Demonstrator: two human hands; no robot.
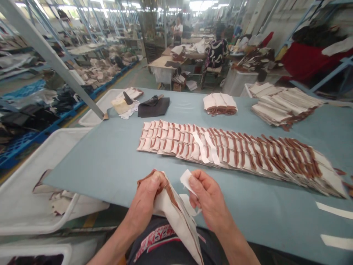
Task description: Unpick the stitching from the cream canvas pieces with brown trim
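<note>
Your left hand (147, 195) grips a stack of cream fabric pieces edged in brown (176, 213) above your lap; your right hand (205, 200) pinches a small white paper strip (186, 179). Beyond, on the grey-blue table (110, 162), a long overlapped row of pieces (234, 152) already lies finished; your stack remains.

row's right end (340, 186) cut off, distant workers perhaps blurred

A long overlapping row of pale pieces edged in brown (234, 152) lies across the blue-grey table (110, 162). Behind it sit a small stack (220, 103), a larger pile (284, 105) and a black piece (153, 106). White bins (24, 206) stand left of the table, beside shelves (41, 73).
</note>
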